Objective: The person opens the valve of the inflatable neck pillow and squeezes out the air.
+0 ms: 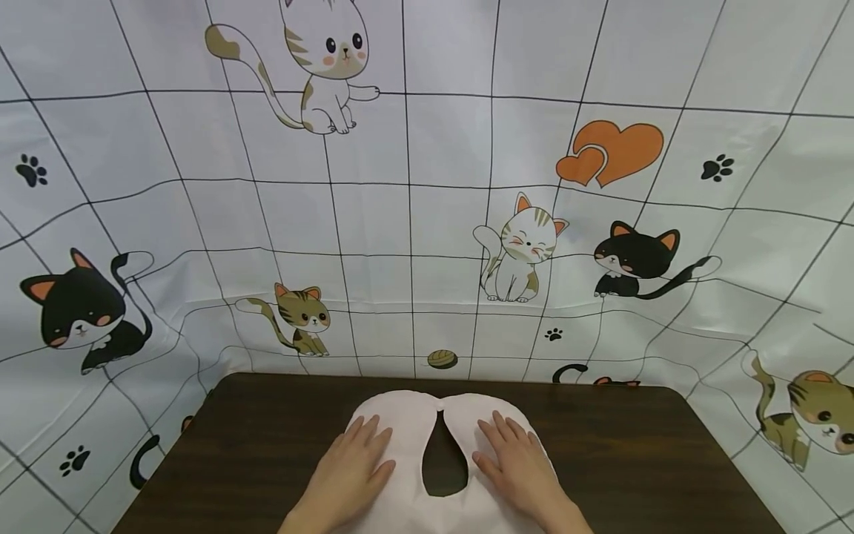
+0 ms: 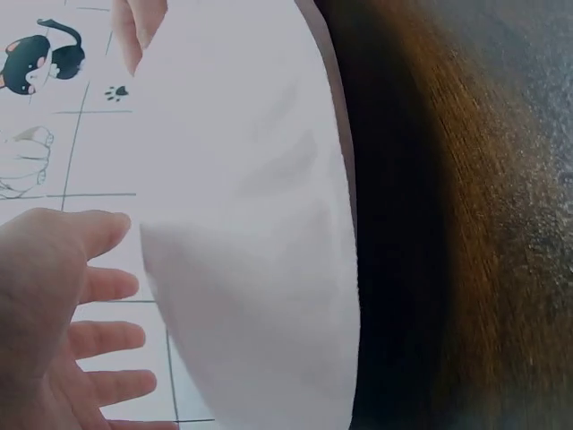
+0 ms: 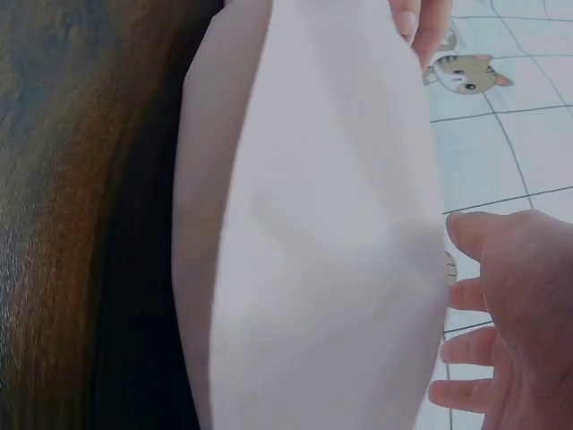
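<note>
A pale pinkish-white, U-shaped neck pillow [image 1: 407,512] lies on the brown table, its two rounded ends meeting at the far side around a teardrop-shaped opening. On its left lobe rests my left hand [image 1: 353,471], palm down with fingers extended. The right hand [image 1: 523,471] lies likewise on the right lobe, its fingers pointing forward and slightly inward. Each wrist view shows the pillow's side close up: the left hand [image 2: 63,322] with fingers spread at its edge, and the right hand [image 3: 510,313] at the opposite edge. Neither hand curls round it. The pillow's near end is cut off in the head view.
The dark brown wooden table [image 1: 267,430] extends on both sides of the pillow. Behind and around it hangs a white curtain [image 1: 373,222] with a black grid, cartoon cats, paw prints and orange hearts.
</note>
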Tool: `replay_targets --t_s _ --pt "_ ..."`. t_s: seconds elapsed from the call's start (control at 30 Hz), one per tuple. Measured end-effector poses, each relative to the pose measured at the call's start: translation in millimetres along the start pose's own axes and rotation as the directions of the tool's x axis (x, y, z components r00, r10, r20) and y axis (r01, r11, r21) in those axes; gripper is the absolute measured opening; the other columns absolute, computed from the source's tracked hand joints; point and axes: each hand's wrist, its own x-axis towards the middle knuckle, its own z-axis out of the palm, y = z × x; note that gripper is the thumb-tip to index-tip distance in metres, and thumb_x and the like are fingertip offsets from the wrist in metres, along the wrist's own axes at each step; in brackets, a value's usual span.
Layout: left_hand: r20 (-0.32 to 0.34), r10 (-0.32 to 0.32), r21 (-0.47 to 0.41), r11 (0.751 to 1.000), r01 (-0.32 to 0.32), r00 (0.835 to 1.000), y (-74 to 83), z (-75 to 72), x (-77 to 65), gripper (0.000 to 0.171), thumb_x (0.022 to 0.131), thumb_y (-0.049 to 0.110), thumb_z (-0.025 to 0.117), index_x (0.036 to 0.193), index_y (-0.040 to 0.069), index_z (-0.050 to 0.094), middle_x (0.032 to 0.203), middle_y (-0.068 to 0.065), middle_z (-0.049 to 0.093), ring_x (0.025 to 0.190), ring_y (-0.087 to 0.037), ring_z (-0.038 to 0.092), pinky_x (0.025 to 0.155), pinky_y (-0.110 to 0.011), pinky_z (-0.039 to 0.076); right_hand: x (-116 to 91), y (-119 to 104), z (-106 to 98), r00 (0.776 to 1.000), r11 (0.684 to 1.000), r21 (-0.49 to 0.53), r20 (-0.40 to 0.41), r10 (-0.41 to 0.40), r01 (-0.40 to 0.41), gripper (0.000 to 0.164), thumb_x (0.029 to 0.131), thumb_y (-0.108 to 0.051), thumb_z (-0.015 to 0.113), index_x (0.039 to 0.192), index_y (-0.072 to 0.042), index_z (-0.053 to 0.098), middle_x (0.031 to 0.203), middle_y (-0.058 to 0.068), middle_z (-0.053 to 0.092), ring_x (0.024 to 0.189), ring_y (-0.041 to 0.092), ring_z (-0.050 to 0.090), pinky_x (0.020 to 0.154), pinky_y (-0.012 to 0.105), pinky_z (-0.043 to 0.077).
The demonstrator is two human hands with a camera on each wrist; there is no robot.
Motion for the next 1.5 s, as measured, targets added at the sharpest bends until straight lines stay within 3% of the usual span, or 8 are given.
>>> replay_targets --t_s 0.23,1.0,1.17,1.3,1.5 --pt "-0.054 0.041 0.015 0.999 -0.04 0.998 5.8 -9.1 -7.8 0.044 0.09 0.035 0.06 0.127 0.011 0.059 0.137 -0.015 0.049 0.128 -0.039 0.041 0.1 -0.056 0.034 -6 1 0 1.0 1.0 0.006 -0.025 0.002 -0.002 0.049 0.092 -0.045 0.055 0.132 -0.015 0.056 0.14 0.011 0.048 0.128 0.033 0.041 0.098 0.06 0.032" --pt "0.07 0.015 -0.018 1.0 -0.014 0.997 4.0 10.1 -15.7 0.045 0.091 0.04 0.057 0.127 0.013 0.059 0.137 -0.013 0.05 0.127 -0.038 0.042 0.093 -0.063 0.037 -17 4 16 0.99 0.995 0.09 0.139 0.02 -0.033 0.061 0.095 -0.049 0.047 0.139 -0.007 0.047 0.147 0.016 0.036 0.135 0.037 0.03 0.102 0.066 0.02" --pt "0.06 0.031 -0.003 1.0 -0.031 0.998 -1.8 15.3 -15.7 0.046 0.092 0.041 0.056 0.128 0.014 0.059 0.137 -0.012 0.05 0.126 -0.037 0.043 0.094 -0.061 0.038 -18 3 17 0.982 0.996 0.08 0.186 0.026 -0.041 0.065 0.095 -0.051 0.045 0.141 -0.006 0.043 0.15 0.016 0.032 0.137 0.038 0.025 0.102 0.067 0.016" --pt "0.039 0.047 0.001 0.999 -0.047 0.998 -10.5 12.7 -15.4 0.045 0.092 0.041 0.056 0.126 0.012 0.06 0.134 -0.011 0.053 0.123 -0.036 0.047 0.096 -0.055 0.039 -20 2 13 0.988 0.998 0.06 0.153 0.018 -0.028 0.068 0.095 -0.052 0.044 0.143 -0.004 0.039 0.15 0.016 0.031 0.137 0.037 0.026 0.103 0.065 0.017" --pt "0.039 0.011 -0.028 1.0 -0.009 0.999 -11.7 -6.8 -17.7 0.044 0.091 0.038 0.058 0.126 0.011 0.06 0.134 -0.012 0.053 0.124 -0.037 0.046 0.098 -0.054 0.038 -24 -2 2 0.998 0.998 0.056 0.061 0.018 -0.021 0.07 0.094 -0.05 0.049 0.143 -0.002 0.038 0.148 0.016 0.034 0.136 0.036 0.028 0.105 0.063 0.019"
